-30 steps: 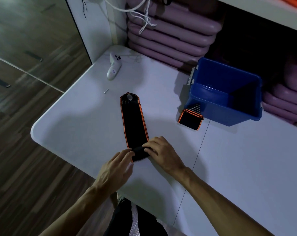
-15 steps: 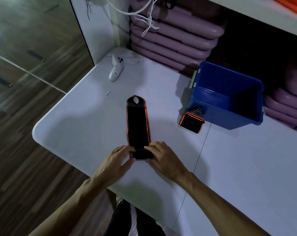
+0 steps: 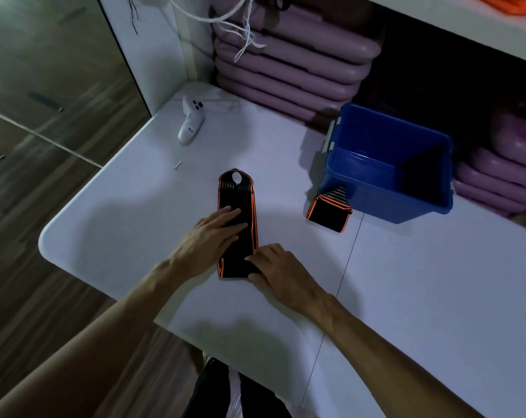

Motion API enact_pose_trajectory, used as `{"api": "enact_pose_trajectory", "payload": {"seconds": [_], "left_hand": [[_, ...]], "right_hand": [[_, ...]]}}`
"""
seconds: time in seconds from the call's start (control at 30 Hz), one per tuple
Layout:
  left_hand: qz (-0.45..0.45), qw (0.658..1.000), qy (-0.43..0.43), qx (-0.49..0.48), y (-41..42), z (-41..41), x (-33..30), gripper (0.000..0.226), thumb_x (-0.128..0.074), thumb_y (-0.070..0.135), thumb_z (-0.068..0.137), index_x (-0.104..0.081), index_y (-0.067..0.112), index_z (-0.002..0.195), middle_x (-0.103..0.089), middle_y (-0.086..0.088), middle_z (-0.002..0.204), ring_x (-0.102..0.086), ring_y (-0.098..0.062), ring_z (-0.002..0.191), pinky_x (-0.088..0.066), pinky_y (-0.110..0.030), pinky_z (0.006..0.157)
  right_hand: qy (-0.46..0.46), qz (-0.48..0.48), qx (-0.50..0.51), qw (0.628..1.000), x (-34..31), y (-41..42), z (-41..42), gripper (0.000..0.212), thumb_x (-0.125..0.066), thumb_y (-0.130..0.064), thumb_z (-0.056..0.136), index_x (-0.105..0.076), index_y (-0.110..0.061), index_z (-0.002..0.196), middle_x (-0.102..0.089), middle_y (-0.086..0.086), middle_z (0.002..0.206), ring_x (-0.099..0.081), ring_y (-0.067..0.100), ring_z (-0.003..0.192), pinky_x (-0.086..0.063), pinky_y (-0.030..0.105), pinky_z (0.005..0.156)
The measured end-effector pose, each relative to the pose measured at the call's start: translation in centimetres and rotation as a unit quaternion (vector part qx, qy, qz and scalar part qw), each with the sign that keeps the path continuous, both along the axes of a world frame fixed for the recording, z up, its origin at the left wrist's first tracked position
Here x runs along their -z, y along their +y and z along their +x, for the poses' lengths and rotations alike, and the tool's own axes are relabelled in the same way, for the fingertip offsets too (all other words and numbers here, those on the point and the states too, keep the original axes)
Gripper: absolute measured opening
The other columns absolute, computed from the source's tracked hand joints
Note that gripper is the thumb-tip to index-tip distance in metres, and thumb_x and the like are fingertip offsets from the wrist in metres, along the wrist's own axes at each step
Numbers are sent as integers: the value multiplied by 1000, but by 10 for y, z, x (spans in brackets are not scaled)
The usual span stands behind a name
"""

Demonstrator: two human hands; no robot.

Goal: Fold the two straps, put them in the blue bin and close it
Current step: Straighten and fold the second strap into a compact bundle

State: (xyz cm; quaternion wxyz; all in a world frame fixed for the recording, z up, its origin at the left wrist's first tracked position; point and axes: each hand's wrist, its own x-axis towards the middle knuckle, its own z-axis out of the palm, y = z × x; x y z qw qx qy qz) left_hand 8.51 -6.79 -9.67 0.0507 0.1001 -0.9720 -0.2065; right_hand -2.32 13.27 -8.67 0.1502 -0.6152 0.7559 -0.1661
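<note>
On the white table [image 3: 406,282], the left hand [image 3: 213,236] lay flat, fingers spread, pinning the black strap [image 3: 237,200], probably so the right hand [image 3: 281,271], fingers curled on its near fold, could double it. A folded strap [image 3: 328,214] waited against the open blue bin [image 3: 376,191].

Small blue marking, not clearly legible, on the white controller [image 3: 190,122].

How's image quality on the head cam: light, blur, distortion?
Head view: dim, with a bluish cast; the hands throw soft shadows on the table. The shelf behind the bin is nearly black. The floor at the left edge is smeared, the table edges bow from the wide lens, and the strap stays sharp.
</note>
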Motion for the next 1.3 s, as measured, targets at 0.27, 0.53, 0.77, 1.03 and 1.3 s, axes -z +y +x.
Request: {"api": "enact_pose_trajectory", "payload": {"seconds": [0.27,0.53,0.77,1.03,1.3], "left_hand": [[-77,985,-126,87,-24,-39,13,66,-6,54,96,-22,24,152,-18,-2,160,-13,-29,148,-18,-45,120],[-119,980,-115,112,-47,-63,8,69,-18,57,93,-33,18,148,-29,-8,157,-21,-35,146,-27,-47,115],[-29,992,-100,73,-46,-72,3,63,-49,46,93,-35,16,146,-26,-4,158,-13,-24,148,-31,-45,113],[-116,992,1,57,-48,-73,-9,70,-34,77,79,-55,14,101,-47,-9,112,-42,-24,98,-46,-38,80],[139,983,82,-84,-18,-11,-12,8,-58,22,89,-64,18,92,-60,3,92,-59,-16,75,-51,-40,67]], "right_hand": [[11,-8,-17,1000,7,4,9,37,-54,-25,97,-57,-4,127,-58,13,133,-53,28,121,-52,42,87],[12,7,-43,999,7,3,6,39,-56,-23,97,-53,-1,130,-55,14,135,-48,29,130,-48,42,99],[-43,32,-13,998,5,-4,1,35,-43,-25,102,-52,-3,128,-57,12,126,-51,27,115,-49,45,90],[-156,106,33,982,-8,-39,-23,30,-42,-37,102,-45,-31,130,-50,10,97,-56,26,84,-47,35,76],[-154,65,81,983,1,-49,-13,28,-41,-24,103,-61,-19,122,-65,10,106,-54,30,96,-47,41,86]]}}
